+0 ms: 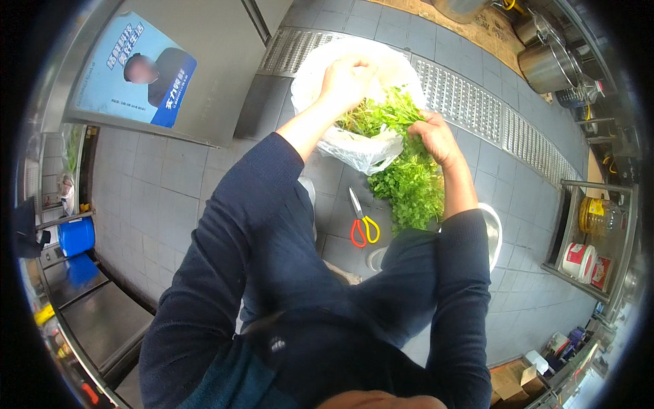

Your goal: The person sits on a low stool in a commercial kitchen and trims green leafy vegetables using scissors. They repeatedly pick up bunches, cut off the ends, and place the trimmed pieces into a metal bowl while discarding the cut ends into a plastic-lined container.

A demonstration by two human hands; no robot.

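My right hand grips a bunch of leafy green herbs by the stems, at the right rim of a container lined with a white plastic bag. Over the bag's opening is my left hand, its fingers curled inward; glare hides whether anything is between them. Green and brownish stems lie inside the bag. Below my right hand, a heap of leafy herbs rests near the floor. Scissors with one red and one yellow handle lie on the tiles between my feet, blades pointing away.
A white-rimmed basin sits beside my right leg. Perforated metal drain covers cross the grey floor. A steel cabinet stands at left. Steel pots are far right; a shelf at right holds an oil bottle and a tub.
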